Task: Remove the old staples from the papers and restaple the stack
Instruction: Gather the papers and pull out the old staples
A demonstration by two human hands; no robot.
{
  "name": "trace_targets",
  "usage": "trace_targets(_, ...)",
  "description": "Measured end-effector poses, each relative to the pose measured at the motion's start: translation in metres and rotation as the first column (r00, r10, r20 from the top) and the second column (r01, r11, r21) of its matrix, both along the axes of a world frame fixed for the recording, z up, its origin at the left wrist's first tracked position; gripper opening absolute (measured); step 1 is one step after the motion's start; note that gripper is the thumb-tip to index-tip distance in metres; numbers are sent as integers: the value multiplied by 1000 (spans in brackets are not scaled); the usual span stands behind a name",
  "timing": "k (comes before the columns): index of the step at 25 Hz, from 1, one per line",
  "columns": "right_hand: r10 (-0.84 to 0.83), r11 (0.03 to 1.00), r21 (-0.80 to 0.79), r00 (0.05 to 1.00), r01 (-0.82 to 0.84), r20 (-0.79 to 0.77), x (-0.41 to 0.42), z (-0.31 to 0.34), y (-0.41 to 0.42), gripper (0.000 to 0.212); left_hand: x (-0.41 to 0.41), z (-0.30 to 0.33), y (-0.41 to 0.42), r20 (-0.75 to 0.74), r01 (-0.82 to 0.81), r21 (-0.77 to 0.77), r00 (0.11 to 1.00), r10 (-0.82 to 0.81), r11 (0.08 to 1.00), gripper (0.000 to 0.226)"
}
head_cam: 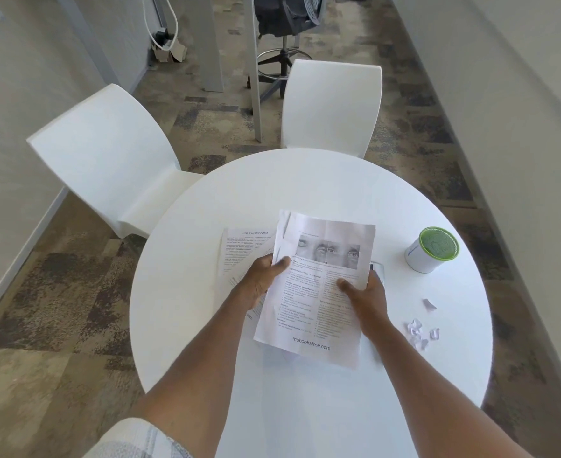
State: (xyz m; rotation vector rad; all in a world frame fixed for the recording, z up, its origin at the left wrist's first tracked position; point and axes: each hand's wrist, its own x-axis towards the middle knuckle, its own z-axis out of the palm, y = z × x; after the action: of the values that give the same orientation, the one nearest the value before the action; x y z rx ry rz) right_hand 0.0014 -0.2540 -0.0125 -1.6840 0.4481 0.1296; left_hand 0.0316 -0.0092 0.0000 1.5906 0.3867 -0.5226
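A: Edges and free room?
B: The round white counter (pixel 305 180) is bare along its far half and its near rim. The papers (pixel 318 292) sit mid-counter, lifted at a tilt. The left hand (pixel 262 276) pinches their left edge, thumb on top; the right hand (pixel 365 292) grips the right edge the same way.

A: Anything around them?
B: More printed sheets (pixel 242 249) lie flat to the left, partly under the left hand. A green-topped white can (pixel 432 249) stands to the right, well apart. Torn paper scraps (pixel 419 330) lie near the right forearm. Two white chairs (pixel 113 160) stand beyond the far rim.

A: What is hidden?
B: A small pale object (pixel 379 267) shows behind the right hand; I cannot tell what it is. The small print is too blurred to read.
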Motion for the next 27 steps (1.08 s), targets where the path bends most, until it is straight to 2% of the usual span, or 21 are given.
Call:
trace_targets(2,-7,1000,-10,1000,7,3,1,5,1,56,0,-1,-3,53,27,27,998,-28,999,9)
trace_targets(3,-13,1000,9,1000,13,-1,2,6,0,58,1,-2,-5,59,36,30,998,-38,999,12)
trace_targets(6,-4,1000,16,1000,4,-15,7,7,-5,40,2,-1,-9,52,60,36,997,-62,998,26)
trace_targets(9,-4,1000,-2,1000,4,-13,9,6,-8,23,4,0,-16,40,31,35,999,-32,999,26)
trace_targets(14,-13,998,57,1000,14,-24,14,9,-12,18,7,3,-25,57,-56,9,997,56,998,14)
trace_targets(18,64,977,210,995,-48,-71,13,11,-23,24,6,-1,-29,35,-35,5,999,34,999,23)
trace_targets(21,61,992,117,997,-56,-42,9,7,-31,28,11,1,-30,-3,57,35,998,-57,998,30)
trace_targets(23,1,998,55,1000,0,-27,8,1,-41,22,20,5,-27,-19,43,48,999,-42,998,28)
trace_targets(24,-33,998,52,999,35,-32,7,-3,-48,18,25,6,-24,-1,17,109,1000,-17,994,26)
trace_targets(25,-65,996,59,997,67,-42,6,-8,-56,15,32,6,-20,39,7,258,999,-17,966,25)
trace_targets(27,-109,991,72,992,114,-66,3,-14,-70,13,43,1,-10,87,22,612,992,-96,790,32)
